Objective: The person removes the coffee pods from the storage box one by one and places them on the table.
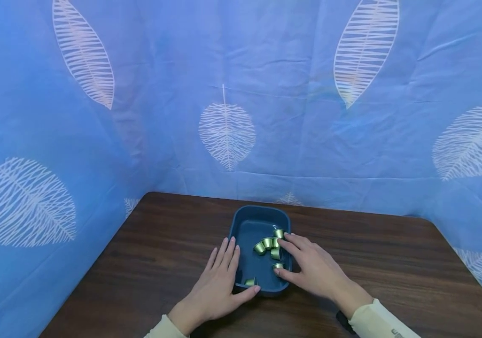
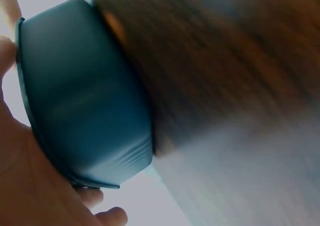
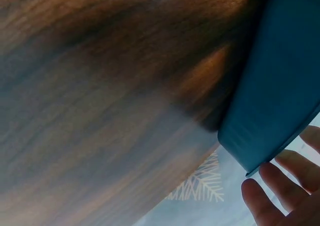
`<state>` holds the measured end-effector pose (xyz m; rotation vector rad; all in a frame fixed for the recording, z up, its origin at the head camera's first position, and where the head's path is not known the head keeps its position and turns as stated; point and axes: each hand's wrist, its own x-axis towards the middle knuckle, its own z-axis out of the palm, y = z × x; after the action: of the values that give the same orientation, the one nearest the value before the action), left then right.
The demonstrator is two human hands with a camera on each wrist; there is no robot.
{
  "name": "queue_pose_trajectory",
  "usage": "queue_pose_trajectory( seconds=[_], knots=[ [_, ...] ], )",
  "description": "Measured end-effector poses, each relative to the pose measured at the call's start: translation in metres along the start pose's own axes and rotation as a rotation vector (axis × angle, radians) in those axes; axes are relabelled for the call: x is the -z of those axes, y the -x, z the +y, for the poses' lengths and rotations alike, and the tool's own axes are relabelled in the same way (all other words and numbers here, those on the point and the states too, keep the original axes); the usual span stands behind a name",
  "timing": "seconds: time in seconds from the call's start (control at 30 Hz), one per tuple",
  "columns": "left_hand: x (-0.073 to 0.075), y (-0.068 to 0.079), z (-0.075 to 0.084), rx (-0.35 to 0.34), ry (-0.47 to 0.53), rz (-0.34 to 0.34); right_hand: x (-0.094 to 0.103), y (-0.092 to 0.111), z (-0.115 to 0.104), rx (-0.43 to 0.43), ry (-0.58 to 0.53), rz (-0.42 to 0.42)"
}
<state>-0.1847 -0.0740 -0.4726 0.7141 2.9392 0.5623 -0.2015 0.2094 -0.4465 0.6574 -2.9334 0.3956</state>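
A dark blue rectangular tray stands on the table with several green coffee capsules inside. Most of the capsules lie toward its right side; a single capsule sits in the near left corner. My left hand lies across the left rim, fingers extended and thumb on the near rim beside that lone capsule. Over the right rim reaches my right hand, its fingers spread, with fingertips and thumb right at the capsules along that side. From below, the left wrist view shows the tray's outer wall against the left palm.
Dark brown wooden table surrounds the tray on all sides. Behind and beside it hangs a blue cloth printed with white leaves. A dark band circles the right wrist below a pale sleeve.
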Motion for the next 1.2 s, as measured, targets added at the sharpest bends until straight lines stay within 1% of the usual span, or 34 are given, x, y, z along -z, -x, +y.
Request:
queue_pose_trajectory(
  seconds=[0.2,0.33,0.5,0.63,0.77,0.93,1.07,1.2],
  knots=[
    [0.0,0.004,-0.001,0.037,0.033,-0.028,-0.004,0.0,-0.001,-0.005,-0.008,-0.022],
    [0.003,0.008,0.002,0.046,0.042,-0.036,-0.007,0.0,-0.003,0.003,-0.02,-0.016],
    [0.005,0.015,0.009,0.028,0.064,-0.059,-0.01,0.003,-0.006,0.002,-0.041,-0.005],
    [0.004,0.017,0.012,0.012,0.062,-0.076,-0.011,0.004,-0.008,0.018,-0.04,0.007],
    [0.001,0.016,0.012,0.011,0.073,-0.093,-0.009,0.003,-0.01,0.042,-0.029,0.024],
    [0.001,0.013,0.012,-0.006,0.086,-0.095,-0.004,0.001,-0.009,0.105,0.002,0.044],
    [0.0,0.01,0.012,-0.032,0.071,-0.08,0.001,-0.002,-0.008,0.139,0.007,0.026],
    [-0.001,0.007,0.012,-0.044,0.059,-0.071,0.006,-0.006,-0.008,0.162,-0.01,-0.017]
  ],
)
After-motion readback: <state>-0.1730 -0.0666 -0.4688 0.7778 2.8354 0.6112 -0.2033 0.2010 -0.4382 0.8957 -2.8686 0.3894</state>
